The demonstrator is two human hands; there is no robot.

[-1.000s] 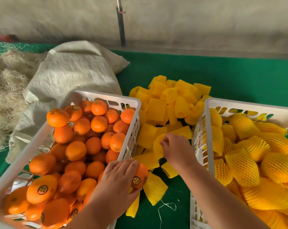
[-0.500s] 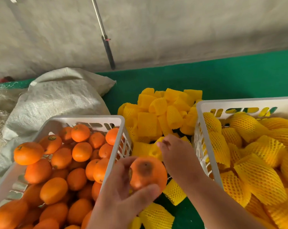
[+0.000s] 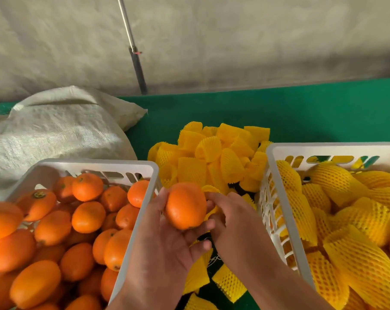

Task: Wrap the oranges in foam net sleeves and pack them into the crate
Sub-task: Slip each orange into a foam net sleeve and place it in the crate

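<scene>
Lifting higher than before, your left hand (image 3: 167, 240) grasps the round bare orange (image 3: 186, 206); your right hand (image 3: 232, 222) now pinches a yellow foam net sleeve (image 3: 208, 189) beside it.

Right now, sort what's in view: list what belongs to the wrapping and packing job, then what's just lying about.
Job:
- orange held in the left hand
- foam sleeve pinched by the right hand
- pile of loose sleeves
- crate of bare oranges
- crate of wrapped oranges

Lying about:
- woven sack
- metal pole against the wall
</scene>
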